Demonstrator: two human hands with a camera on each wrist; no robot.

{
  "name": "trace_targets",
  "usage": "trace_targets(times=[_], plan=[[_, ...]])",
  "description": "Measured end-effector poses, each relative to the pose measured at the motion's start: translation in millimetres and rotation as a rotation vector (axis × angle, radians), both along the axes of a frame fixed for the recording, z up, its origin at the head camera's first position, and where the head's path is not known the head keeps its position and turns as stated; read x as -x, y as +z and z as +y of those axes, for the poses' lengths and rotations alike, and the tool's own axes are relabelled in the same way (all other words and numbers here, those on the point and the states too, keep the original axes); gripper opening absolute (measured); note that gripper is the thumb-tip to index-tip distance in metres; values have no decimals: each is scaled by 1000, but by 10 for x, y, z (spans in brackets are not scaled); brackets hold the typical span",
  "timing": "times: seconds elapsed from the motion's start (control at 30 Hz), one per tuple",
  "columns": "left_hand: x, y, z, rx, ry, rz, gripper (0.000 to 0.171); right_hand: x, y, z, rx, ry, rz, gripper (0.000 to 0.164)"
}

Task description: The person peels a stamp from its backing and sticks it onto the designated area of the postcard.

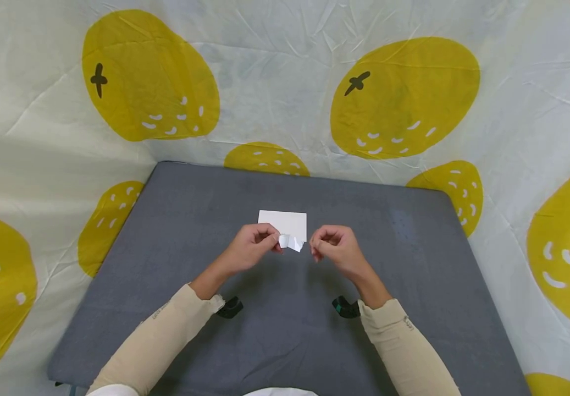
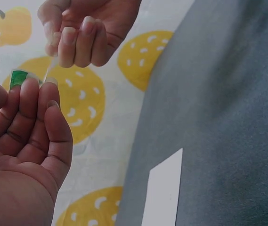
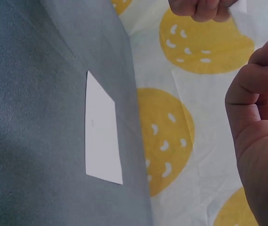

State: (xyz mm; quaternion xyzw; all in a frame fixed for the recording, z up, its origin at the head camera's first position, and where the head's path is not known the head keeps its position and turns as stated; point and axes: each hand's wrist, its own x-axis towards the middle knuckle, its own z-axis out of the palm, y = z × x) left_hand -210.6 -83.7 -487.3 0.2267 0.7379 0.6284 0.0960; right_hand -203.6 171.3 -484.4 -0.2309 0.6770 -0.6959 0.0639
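Hands (image 1: 251,248) apart, shiny green-backed scrap (image 1: 292,242) in left, sleeve lettering (image 1: 160,311) illegible.

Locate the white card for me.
In the head view, the white card lies on the grey table, just beyond the left hand and the shiny scrap it pinches, left of the right hand.

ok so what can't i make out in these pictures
- Green face of the small crinkled silver-and-green piece: left wrist view, partly behind the left hand's fingers.
- Mark on the flat rectangular white card: right wrist view, too faint and small to read.
- Whether the right hand holds anything: head view, curled fingers hide it.
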Motion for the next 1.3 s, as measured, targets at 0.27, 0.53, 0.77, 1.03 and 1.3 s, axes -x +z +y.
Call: trace_targets(times=[0.27,0.53,0.77,1.03,1.3], plan=[[-12,31,-10,10,-26,-14,20,-13,-14,-45,-140,-32,-41,19],[-8,28,-7,-17,-29,-36,20,-58,-33,-118,-135,15,-73,19],[4,4,-27,-34,-22,-57,20,-64,-48,-52,-95,-36,-53,17],[5,-26,-67,-54,-18,-103,21,-83,-190,101,-211,-179,-100,16],[-26,-45,-106,-73,-23,-116,22,-129,-517,325,-607,-281,-194,16]])
